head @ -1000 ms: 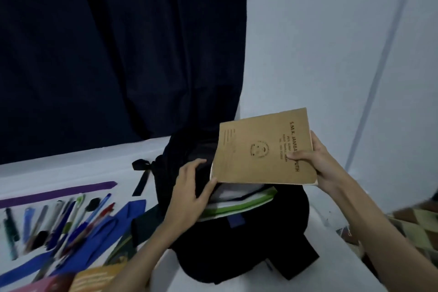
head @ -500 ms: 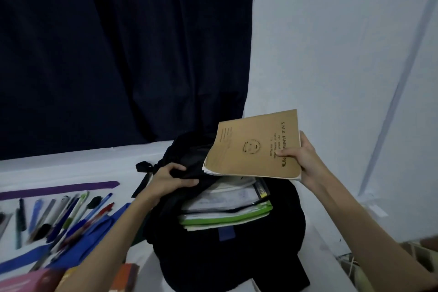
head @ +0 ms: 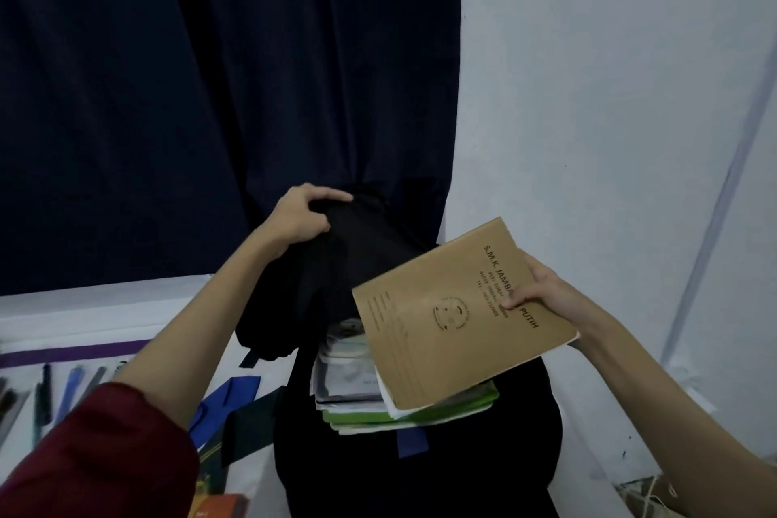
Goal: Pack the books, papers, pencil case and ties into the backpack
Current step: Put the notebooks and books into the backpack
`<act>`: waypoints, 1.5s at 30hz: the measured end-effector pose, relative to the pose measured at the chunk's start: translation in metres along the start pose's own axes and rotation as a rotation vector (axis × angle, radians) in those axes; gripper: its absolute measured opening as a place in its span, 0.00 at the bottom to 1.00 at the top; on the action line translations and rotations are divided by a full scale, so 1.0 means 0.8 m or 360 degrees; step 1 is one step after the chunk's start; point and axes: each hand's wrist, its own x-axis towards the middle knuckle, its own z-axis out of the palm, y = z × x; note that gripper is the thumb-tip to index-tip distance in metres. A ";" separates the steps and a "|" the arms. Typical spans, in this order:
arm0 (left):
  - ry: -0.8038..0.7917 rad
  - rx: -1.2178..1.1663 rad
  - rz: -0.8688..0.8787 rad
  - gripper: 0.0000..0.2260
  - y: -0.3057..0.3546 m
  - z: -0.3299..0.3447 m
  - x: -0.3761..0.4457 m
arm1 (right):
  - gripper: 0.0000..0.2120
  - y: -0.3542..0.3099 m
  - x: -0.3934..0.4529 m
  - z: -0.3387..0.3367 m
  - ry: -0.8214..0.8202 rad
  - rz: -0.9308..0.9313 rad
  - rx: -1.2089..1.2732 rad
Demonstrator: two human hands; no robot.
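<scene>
A dark navy curtain (head: 210, 97) hangs behind a white table (head: 105, 320), with a pale wall (head: 609, 97) to the right. On the table stands a black backpack (head: 420, 467), its mouth open toward the camera. The left hand (head: 300, 217) has its grip clenched on the backpack's top flap (head: 357, 261), lifting the bunched black fabric up and away from the opening. The right hand (head: 542, 290) pinches a brown exercise book (head: 441, 324) at its right edge, thumb on the cover; the book is tilted, its lower corner over the opening and just above the stack already inside. That stack (head: 357, 387) shows white papers and books with green edges, sticking up out of the bag. To the left of the backpack, on the table, lie a blue tie (head: 229, 395) and a dark green tie (head: 248, 421), partly hidden by the left forearm in its dark red sleeve (head: 96, 463). Farther left are a row of pens (head: 59, 387) and a purple strip (head: 75, 353). An orange book corner (head: 218, 507) shows at the bottom edge.
</scene>
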 end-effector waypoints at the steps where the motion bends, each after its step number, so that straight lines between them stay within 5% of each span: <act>1: 0.0052 0.0115 0.0084 0.24 0.009 0.002 0.002 | 0.31 0.002 0.003 0.001 0.0007 -0.0006 0.0018; 10: 0.0089 0.0651 0.0506 0.14 0.043 -0.006 0.015 | 0.32 0.017 0.006 -0.010 -0.0058 0.0096 -0.0004; 15: 0.0185 0.0719 0.0803 0.13 0.050 -0.007 0.000 | 0.27 0.027 0.008 0.009 0.0241 0.0090 0.0135; 21: -0.0108 0.1045 0.0735 0.26 0.049 -0.013 -0.009 | 0.18 0.040 0.006 0.043 0.0442 0.0150 0.0220; 29: 0.0251 0.1534 0.0932 0.24 0.092 -0.015 -0.006 | 0.25 0.054 0.026 0.039 0.0665 0.0295 0.0652; 31: 0.0246 0.1620 0.1005 0.24 0.105 -0.004 -0.007 | 0.17 0.057 0.033 0.051 0.0890 0.0191 0.0797; 34: 0.0210 0.1618 0.1082 0.23 0.113 0.008 -0.012 | 0.16 0.060 0.040 0.090 0.1065 0.0069 0.0793; 37: 0.0179 0.1536 0.1070 0.22 0.110 0.009 -0.016 | 0.21 0.071 0.047 0.121 0.0968 0.0140 0.0782; 41: 0.0071 0.1317 0.0981 0.23 0.098 -0.001 -0.022 | 0.15 0.083 0.038 0.123 0.0794 0.0347 0.0668; 45: 0.0027 0.1253 0.0896 0.24 0.093 -0.002 -0.026 | 0.13 0.085 0.035 0.134 0.1054 0.0237 0.0793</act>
